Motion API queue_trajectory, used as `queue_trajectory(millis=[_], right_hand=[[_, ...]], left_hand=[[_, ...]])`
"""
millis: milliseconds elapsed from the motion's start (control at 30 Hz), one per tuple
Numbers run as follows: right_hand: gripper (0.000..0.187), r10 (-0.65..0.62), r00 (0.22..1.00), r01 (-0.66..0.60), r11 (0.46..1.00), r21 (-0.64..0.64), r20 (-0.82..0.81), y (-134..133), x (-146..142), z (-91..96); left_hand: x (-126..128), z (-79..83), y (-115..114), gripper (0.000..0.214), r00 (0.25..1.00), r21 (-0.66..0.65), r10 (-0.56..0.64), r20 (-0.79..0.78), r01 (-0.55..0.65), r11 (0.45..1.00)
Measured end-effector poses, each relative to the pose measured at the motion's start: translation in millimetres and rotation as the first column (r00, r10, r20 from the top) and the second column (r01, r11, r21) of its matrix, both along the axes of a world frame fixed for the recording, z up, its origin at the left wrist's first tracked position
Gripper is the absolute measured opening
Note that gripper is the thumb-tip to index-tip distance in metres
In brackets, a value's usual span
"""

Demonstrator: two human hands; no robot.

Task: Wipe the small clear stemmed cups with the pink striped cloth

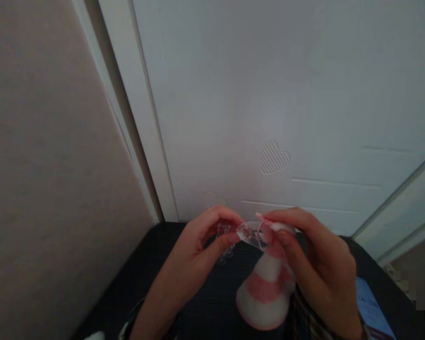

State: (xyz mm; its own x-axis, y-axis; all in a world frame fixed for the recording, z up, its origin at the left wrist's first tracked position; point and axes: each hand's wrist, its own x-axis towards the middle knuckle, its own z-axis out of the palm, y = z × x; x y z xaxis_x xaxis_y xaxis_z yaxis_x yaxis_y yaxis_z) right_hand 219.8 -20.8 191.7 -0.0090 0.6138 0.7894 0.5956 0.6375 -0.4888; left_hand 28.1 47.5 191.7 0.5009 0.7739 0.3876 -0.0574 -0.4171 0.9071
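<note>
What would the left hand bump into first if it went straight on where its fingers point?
Beyond the clear plastic piece it pinches, the left hand would likely meet the pink-and-white striped cloth held in the right hand, though depth is hard to judge here.

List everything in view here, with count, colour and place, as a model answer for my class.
Clear tube-like piece: 1, transparent, between the hands
Striped cone-shaped item: 1, pink and white, below right fingers
Other clear part: count unclear, transparent, by left thumb
Table: 1, black, below
Blue item: 1, mostly blue, table's right side
Pale item: 1, whitish, bottom left edge
Panel: 1, white, behind table
Heart motifs: 2, grey-lined, on panel
Wall: 1, beige-grey, left
Sleeves: 2, dark patterned, bottom
Hands: 2, bare, centre
</note>
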Motion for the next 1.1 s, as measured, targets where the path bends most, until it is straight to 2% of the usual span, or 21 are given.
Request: queue_trajectory(millis=[133,267,333,567,733,967,1100], right_hand=[[0.028,0.022,0.996,-0.017,0.998,0.057,-0.083,-12,0,2.7],[0.032,0.106,0.988,-0.098,0.992,0.077,-0.112,-18,-5,4.1],[0.032,0.111,0.986,-0.098,0.990,0.103,-0.125,-18,-8,4.4],[0.030,0.017,0.994,0.000,0.988,0.155,-0.111,-15,-12,7.0],[0.022,0.050,0.988,-0.022,0.983,0.183,-0.147,-11,-11,4.7],[0.015,0.056,0.993,-0.041,0.988,0.146,-0.100,-3,-2,-0.4],[0.015,0.013,0.992,-0.006,0.998,0.058,-0.123,-3,-2,-0.6]], left_hand=[[8,2.4,-8,0.002,0.997,-0.065,0.029,0.071,-0.024,0.998],[10,4.3,-14,0.006,0.993,-0.049,0.011,0.117,-0.005,0.999],[8,5.5,-18,0.007,0.991,-0.042,-0.014,0.131,0.020,0.999],[2,7.2,-27,0.008,0.996,-0.045,0.025,0.083,-0.021,0.999],[5,2.3,-26,0.007,0.997,0.004,0.078,0.030,-0.078,0.997],[7,-1.5,-23,0.007,0.990,-0.018,0.141,-0.019,-0.142,0.990],[11,-4.1,-20,0.011,0.984,-0.039,0.179,0.013,-0.178,0.983]])
